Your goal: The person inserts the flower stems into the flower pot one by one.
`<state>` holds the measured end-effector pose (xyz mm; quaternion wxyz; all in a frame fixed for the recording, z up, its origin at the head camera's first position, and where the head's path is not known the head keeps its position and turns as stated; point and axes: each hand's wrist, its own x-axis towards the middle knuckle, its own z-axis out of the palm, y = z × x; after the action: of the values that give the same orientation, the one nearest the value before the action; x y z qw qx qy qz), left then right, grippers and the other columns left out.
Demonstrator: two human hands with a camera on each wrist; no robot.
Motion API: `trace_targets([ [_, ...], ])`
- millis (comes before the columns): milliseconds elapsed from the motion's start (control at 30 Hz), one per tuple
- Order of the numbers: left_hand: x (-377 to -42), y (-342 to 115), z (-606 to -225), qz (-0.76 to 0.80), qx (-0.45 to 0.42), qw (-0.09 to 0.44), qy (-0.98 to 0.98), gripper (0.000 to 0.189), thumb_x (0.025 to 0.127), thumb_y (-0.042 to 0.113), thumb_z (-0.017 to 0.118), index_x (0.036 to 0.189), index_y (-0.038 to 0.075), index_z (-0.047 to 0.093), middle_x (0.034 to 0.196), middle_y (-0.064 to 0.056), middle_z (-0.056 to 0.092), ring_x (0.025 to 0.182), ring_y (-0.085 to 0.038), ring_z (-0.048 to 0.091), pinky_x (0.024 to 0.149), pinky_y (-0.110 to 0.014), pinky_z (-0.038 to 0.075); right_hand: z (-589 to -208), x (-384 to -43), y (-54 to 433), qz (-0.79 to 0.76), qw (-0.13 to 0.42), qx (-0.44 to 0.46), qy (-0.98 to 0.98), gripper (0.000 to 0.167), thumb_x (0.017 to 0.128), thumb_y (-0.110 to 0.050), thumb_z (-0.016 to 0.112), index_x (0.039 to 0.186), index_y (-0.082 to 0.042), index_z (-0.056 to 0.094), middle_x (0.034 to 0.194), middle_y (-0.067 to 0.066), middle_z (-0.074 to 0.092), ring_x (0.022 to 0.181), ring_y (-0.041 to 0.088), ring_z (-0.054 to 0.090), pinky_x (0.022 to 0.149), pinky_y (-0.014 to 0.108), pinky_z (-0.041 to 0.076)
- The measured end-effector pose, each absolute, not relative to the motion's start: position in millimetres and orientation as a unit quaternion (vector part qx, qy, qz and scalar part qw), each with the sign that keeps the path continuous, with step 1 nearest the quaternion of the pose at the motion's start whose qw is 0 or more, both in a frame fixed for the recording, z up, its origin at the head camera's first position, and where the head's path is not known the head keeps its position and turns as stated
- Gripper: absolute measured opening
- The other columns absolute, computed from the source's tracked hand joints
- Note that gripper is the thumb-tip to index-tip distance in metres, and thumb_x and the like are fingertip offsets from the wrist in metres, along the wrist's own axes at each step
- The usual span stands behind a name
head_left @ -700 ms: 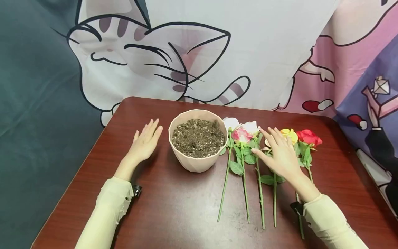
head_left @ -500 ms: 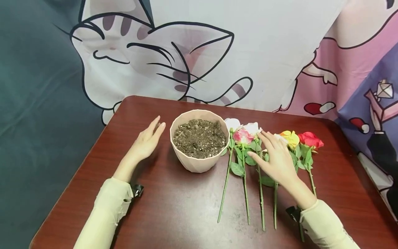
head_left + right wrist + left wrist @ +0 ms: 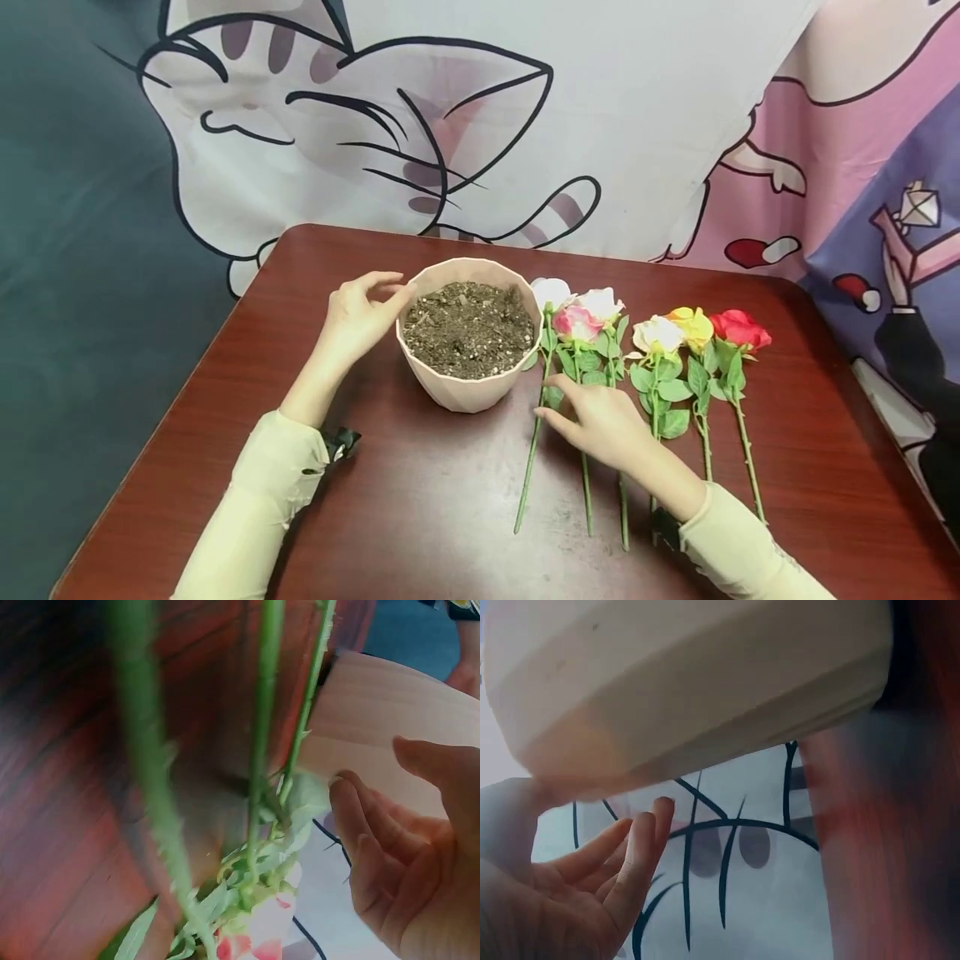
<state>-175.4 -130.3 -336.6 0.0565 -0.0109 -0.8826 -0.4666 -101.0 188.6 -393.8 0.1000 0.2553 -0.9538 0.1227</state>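
A cream faceted flower pot [image 3: 468, 393] full of dark soil [image 3: 472, 329] stands on the table. My left hand [image 3: 356, 317] is at its left rim, fingers loosely bent; in the left wrist view the thumb lies against the pot wall [image 3: 690, 690], while the other fingers are apart from it. Over the stems to the right of the pot, my right hand [image 3: 603, 417] has thumb and fingers spread apart. Nearest its fingertips is the stem of the white rose [image 3: 551, 293]. In the right wrist view nothing is between the thumb and fingers of that hand [image 3: 405, 847].
A pink-and-white rose [image 3: 577, 323] and another pale rose [image 3: 602, 304] lie beside the white one. Farther right are a cream rose [image 3: 657, 335], a yellow rose [image 3: 692, 327] and a red rose [image 3: 739, 327]. A cartoon cloth [image 3: 645, 108] hangs behind the brown table [image 3: 420, 517].
My left hand has moved right to the pot's rim, its fingers bending. My right hand has moved left and nearer to me, from over the cream rose to beside the white rose's stem.
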Motion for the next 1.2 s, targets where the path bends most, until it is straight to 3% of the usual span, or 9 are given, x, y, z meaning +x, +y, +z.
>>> trace_targets([
  [167, -171.5, -127.6, -334.2, -0.432, -0.028, 0.109, -0.895, 0.032, 0.09, 0.034, 0.059, 0.109, 0.011, 0.07, 0.081, -0.009, 0.072, 0.074, -0.02, 0.068, 0.067, -0.032, 0.049, -396.4, -99.6, 177.7, 0.122, 0.046, 0.229, -0.965, 0.03, 0.083, -0.051, 0.064, 0.078, -0.021, 0.058, 0.051, -0.011, 0.047, 0.045, 0.007, 0.041, 0.042, 0.027, 0.036],
  [333, -171.4, -128.8, -332.6, -0.445, -0.031, 0.102, -0.889, 0.032, 0.092, 0.031, 0.057, 0.111, 0.008, 0.069, 0.09, -0.011, 0.072, 0.089, -0.023, 0.065, 0.082, -0.037, 0.048, -405.6, -92.2, 169.7, 0.139, -0.044, 0.17, -0.975, 0.035, 0.08, -0.056, 0.063, 0.067, -0.023, 0.059, 0.054, -0.011, 0.052, 0.047, 0.009, 0.047, 0.045, 0.029, 0.04],
  [367, -171.5, -128.9, -333.0, -0.453, -0.029, 0.091, -0.886, 0.033, 0.093, 0.031, 0.057, 0.113, 0.009, 0.069, 0.09, -0.011, 0.071, 0.086, -0.02, 0.066, 0.081, -0.035, 0.049, -407.9, -90.3, 168.5, 0.143, -0.059, 0.153, -0.976, 0.036, 0.08, -0.056, 0.064, 0.073, -0.021, 0.062, 0.054, -0.009, 0.052, 0.048, 0.01, 0.047, 0.045, 0.029, 0.039],
  [567, -172.5, -128.1, -339.4, -0.539, -0.02, 0.034, -0.841, 0.034, 0.094, 0.029, 0.056, 0.119, 0.008, 0.065, 0.092, -0.016, 0.067, 0.068, -0.003, 0.061, 0.064, -0.022, 0.055, -414.7, -86.9, 163.3, 0.184, -0.106, 0.086, -0.973, 0.04, 0.079, -0.054, 0.066, 0.067, -0.017, 0.059, 0.052, -0.005, 0.048, 0.047, 0.013, 0.045, 0.044, 0.03, 0.036],
  [600, -172.8, -127.7, -340.2, -0.552, -0.019, 0.028, -0.833, 0.034, 0.094, 0.029, 0.056, 0.119, 0.008, 0.064, 0.093, -0.017, 0.066, 0.068, -0.003, 0.061, 0.064, -0.022, 0.056, -414.6, -87.3, 163.0, 0.194, -0.114, 0.081, -0.971, 0.042, 0.08, -0.053, 0.066, 0.06, -0.018, 0.055, 0.05, -0.005, 0.048, 0.045, 0.012, 0.046, 0.043, 0.029, 0.037],
  [767, -172.8, -127.5, -342.9, -0.598, 0.005, -0.01, -0.801, 0.038, 0.093, 0.033, 0.058, 0.122, 0.009, 0.062, 0.097, -0.016, 0.065, 0.073, -0.004, 0.06, 0.065, -0.019, 0.055, -416.9, -88.8, 162.1, 0.231, -0.149, 0.065, -0.959, 0.035, 0.082, -0.041, 0.07, 0.06, -0.017, 0.057, 0.038, -0.007, 0.048, 0.033, 0.007, 0.046, 0.041, 0.026, 0.04],
  [900, -171.8, -126.7, -346.8, -0.613, 0.02, -0.019, -0.79, 0.039, 0.093, 0.033, 0.058, 0.123, 0.008, 0.062, 0.095, -0.012, 0.064, 0.071, -0.004, 0.059, 0.064, -0.018, 0.054, -420.8, -88.5, 163.2, 0.255, -0.16, 0.07, -0.951, 0.03, 0.085, -0.03, 0.069, 0.061, -0.015, 0.058, 0.039, -0.006, 0.049, 0.032, 0.006, 0.047, 0.039, 0.025, 0.041],
  [1033, -169.1, -124.6, -350.8, -0.602, 0.026, 0.021, -0.798, 0.033, 0.092, 0.03, 0.059, 0.117, 0.01, 0.066, 0.085, -0.01, 0.064, 0.064, -0.003, 0.058, 0.06, -0.019, 0.054, -422.3, -87.9, 164.2, 0.293, -0.18, 0.071, -0.936, 0.028, 0.087, -0.022, 0.065, 0.063, -0.011, 0.058, 0.041, -0.004, 0.051, 0.033, 0.009, 0.051, 0.04, 0.025, 0.042],
  [1200, -166.9, -118.6, -355.8, -0.525, 0.025, 0.128, -0.841, 0.026, 0.09, 0.032, 0.06, 0.107, 0.017, 0.073, 0.076, -0.008, 0.07, 0.057, -0.005, 0.057, 0.058, -0.019, 0.048, -423.0, -85.2, 167.1, 0.34, -0.196, 0.045, -0.919, 0.02, 0.092, -0.017, 0.059, 0.074, -0.008, 0.054, 0.043, -0.002, 0.054, 0.038, 0.012, 0.056, 0.043, 0.025, 0.042],
])
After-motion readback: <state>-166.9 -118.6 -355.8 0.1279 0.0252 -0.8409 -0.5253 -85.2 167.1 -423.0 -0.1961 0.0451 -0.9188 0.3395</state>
